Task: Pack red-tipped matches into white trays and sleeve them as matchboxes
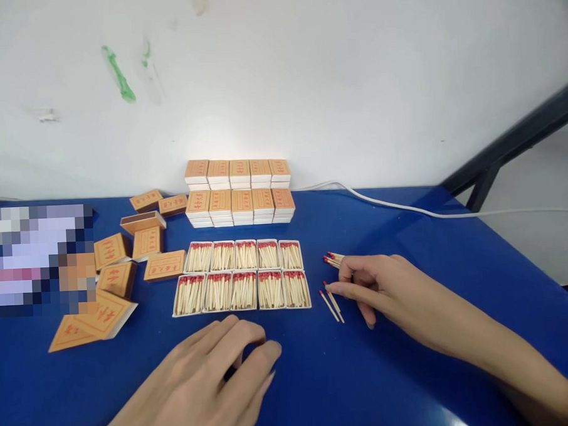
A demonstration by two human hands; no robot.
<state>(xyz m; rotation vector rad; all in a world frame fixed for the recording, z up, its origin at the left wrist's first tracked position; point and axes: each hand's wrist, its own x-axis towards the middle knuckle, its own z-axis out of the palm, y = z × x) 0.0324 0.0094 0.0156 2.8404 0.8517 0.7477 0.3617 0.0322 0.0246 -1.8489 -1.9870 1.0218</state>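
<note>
My right hand (379,284) is at the right of the matchbox trays, its thumb and index finger bent close together. The thumb tip is over one of the loose matches (332,306) on the table. Red heads of a small bundle of matches (333,259) stick out beside the index finger; the fingers hide the rest. My left hand (216,379) rests with curled fingers in front of the trays, a gap showing between thumb and index finger. Nothing shows in it, though its fingertips are partly hidden. White open trays (311,296) stand in two rows, filled with red-headed matches.
Orange matchboxes (241,202) are stacked in two neat rows by the wall. Several loose matchbox sleeves (165,266) lie at the left on the blue table (291,388). A blurred-out object (32,255) is at far left. A white cable (397,207) runs along the back right.
</note>
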